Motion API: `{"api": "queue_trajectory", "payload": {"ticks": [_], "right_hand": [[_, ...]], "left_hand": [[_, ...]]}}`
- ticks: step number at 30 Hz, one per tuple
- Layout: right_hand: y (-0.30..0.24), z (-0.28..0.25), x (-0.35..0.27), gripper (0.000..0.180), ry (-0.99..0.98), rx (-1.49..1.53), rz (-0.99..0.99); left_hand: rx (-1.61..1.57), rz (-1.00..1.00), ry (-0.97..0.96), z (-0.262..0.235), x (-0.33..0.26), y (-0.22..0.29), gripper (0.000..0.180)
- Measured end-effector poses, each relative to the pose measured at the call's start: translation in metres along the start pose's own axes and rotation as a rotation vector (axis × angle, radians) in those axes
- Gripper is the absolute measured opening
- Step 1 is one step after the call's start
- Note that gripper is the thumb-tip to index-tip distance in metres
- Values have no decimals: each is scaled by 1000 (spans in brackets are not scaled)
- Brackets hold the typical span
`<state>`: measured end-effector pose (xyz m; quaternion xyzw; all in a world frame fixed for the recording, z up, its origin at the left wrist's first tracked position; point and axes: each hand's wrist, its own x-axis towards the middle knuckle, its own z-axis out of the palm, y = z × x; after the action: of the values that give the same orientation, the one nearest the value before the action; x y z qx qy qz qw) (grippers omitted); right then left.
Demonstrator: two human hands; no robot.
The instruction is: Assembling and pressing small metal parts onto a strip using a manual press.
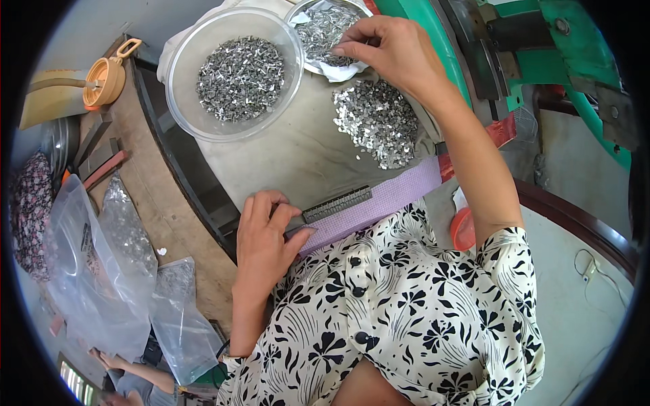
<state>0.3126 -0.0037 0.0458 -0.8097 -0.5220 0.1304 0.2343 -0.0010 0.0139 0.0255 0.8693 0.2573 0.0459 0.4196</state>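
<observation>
My left hand (263, 230) grips one end of a dark slotted metal bar (338, 204), with a row of small metal pieces along it. The bar rests on a lilac woven strip (399, 189) at the near edge of the cloth-covered work surface. At the far side, my right hand (396, 53) is closed in a pinch over a small lined bowl (330, 70) of thin silvery metal pieces (325, 30). Whatever its fingertips hold is too small to make out. Just below that bowl lies a loose pile of small flat metal pieces (379, 125).
Left of the pile stands a big see-through plastic bowl (177, 101) of short metal pieces (240, 78). Plastic bags (101, 257) and an orange round object (105, 84) sit farther left. Green machinery (575, 47) rises at the right. Another person (145, 386) appears at lower left.
</observation>
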Motion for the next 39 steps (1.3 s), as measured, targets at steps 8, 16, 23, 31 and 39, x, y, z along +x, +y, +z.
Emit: {"api": "queue_trajectory", "payload": {"ticks": [8, 16, 23, 31, 39], "right_hand": [[-9, -20, -70, 12, -185, 788, 376], [-5, 20, -168, 7, -89, 622, 238], [-16, 28, -171, 12, -86, 288, 40], [-17, 36, -175, 16, -22, 220, 5], [-3, 30, -178, 21, 30, 383, 43]], "left_hand": [[54, 4, 36, 7, -1, -3, 37], [24, 18, 38, 8, 2, -4, 32], [1, 29, 76, 11, 1, -6, 30], [-22, 41, 105, 14, 0, -9, 29], [36, 71, 115, 3, 2, -9, 28]]}}
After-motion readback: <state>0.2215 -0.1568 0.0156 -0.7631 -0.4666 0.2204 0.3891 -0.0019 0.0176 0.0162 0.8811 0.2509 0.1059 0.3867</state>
